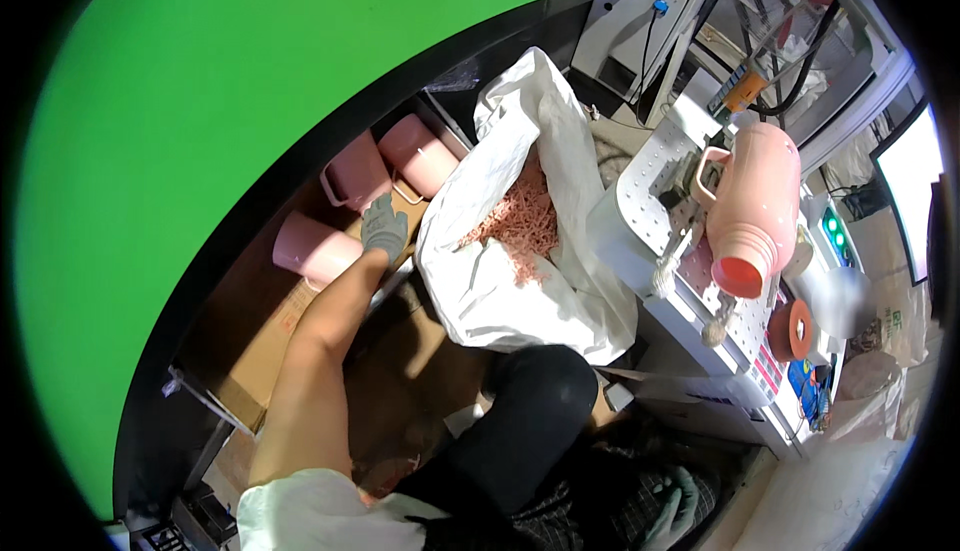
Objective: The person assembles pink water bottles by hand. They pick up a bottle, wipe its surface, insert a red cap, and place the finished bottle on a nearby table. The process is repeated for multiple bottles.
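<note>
Head view, near to far: right hand (pixel 672 511) in a grey glove sits low by the lap, fingers loosely curled, nothing visibly in it, though the rim blur makes that hard to be sure of. Left arm stretches forward, and the gloved left hand (pixel 385 227) is down among the pink jugs (pixel 352 173) standing in a brown cardboard box (pixel 262 351). Fingers are spread and angled down onto the box edge between jugs; whether they have closed on a handle I cannot tell. Nearest jug (pixel 312 249) lies just left of the hand, two more just beyond it. To do this well: hook a handle or rim firmly, lift straight up so neighbours don't tip, keep the forearm clear of the white sack (pixel 520 291) of pink shavings (pixel 522 219) just right. Farther right, a pink flask body (pixel 755 206) rests mouth-down-tilted on the white machine (pixel 650 181).
</note>
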`<state>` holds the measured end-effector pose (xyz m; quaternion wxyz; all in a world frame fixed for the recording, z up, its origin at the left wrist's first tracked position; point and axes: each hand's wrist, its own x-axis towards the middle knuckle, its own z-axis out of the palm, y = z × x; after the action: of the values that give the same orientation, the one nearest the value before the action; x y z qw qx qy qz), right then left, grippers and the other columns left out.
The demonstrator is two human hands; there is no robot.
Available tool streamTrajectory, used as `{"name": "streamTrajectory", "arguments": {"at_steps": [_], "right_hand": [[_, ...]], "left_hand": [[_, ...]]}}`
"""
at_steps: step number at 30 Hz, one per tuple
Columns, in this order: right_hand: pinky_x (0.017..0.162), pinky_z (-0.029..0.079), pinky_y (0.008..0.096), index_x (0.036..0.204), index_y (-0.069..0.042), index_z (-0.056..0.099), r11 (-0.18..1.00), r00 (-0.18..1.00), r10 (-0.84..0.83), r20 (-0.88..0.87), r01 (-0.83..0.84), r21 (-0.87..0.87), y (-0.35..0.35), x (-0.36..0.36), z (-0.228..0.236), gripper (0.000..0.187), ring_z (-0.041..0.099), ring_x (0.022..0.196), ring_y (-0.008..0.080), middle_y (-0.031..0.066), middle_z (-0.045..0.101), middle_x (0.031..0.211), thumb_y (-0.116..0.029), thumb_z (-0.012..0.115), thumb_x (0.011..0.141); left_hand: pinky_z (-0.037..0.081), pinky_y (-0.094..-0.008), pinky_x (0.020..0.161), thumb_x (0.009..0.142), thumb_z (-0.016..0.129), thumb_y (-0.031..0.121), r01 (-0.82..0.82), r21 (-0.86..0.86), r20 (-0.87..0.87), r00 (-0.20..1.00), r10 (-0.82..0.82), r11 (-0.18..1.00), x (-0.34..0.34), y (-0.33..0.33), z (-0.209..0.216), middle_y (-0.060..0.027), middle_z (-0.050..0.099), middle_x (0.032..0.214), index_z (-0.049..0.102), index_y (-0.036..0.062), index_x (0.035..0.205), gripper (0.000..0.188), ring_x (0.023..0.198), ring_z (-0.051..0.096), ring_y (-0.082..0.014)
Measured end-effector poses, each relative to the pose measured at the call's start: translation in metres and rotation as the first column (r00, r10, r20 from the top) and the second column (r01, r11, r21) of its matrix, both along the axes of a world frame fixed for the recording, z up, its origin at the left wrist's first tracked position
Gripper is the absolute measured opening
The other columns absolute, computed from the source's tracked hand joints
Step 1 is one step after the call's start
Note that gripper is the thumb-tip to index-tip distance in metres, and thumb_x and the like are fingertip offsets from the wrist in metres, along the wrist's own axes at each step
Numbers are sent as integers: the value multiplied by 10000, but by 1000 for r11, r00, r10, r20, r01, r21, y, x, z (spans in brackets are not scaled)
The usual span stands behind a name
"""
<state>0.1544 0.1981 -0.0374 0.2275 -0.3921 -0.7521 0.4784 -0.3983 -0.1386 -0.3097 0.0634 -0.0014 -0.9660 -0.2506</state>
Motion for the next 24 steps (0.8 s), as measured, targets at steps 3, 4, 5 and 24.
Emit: {"name": "streamTrajectory", "arguments": {"at_steps": [3, 4, 5, 24], "right_hand": [[1021, 502, 317, 1362, 27, 648, 994, 993, 113, 19, -113, 6, 1, -1, -22, 315, 643, 1144, 195, 126, 697, 1304, -98, 593, 1078], [1011, 507, 317, 1349, 22, 653, 987, 988, 145, 46, -148, 65, 1, -7, -28, 301, 648, 1131, 196, 123, 701, 1289, -85, 597, 1073], [1007, 508, 318, 1331, 19, 659, 990, 988, 141, 62, -140, -8, 3, -11, -28, 285, 648, 1123, 195, 121, 704, 1274, -84, 597, 1073], [882, 540, 343, 1207, 22, 710, 972, 971, 218, 95, -208, -109, -1, -9, -57, 237, 682, 947, 248, 157, 698, 1053, -35, 669, 981]], "left_hand": [[447, -484, 1109, 896, 634, 335, -23, -13, -57, 998, 22, 1000, -48, 26, -10, -285, 564, 1437, 514, 9, 1429, 636, 1325, 546, -441], [460, -500, 1091, 869, 644, 320, 37, 7, -91, 995, -36, 999, -63, 25, -4, -297, 554, 1438, 496, 4, 1440, 669, 1309, 550, -453], [473, -496, 1067, 864, 657, 312, -1, -3, -1, 1000, 1, 1000, -81, 22, -5, -299, 590, 1391, 525, 0, 1413, 645, 1269, 582, -445], [507, -509, 913, 924, 737, 217, 216, -29, -328, 920, -213, 976, 16, -69, 42, -200, 712, 1046, 712, 48, 1142, 277, 1000, 661, -400]]}}
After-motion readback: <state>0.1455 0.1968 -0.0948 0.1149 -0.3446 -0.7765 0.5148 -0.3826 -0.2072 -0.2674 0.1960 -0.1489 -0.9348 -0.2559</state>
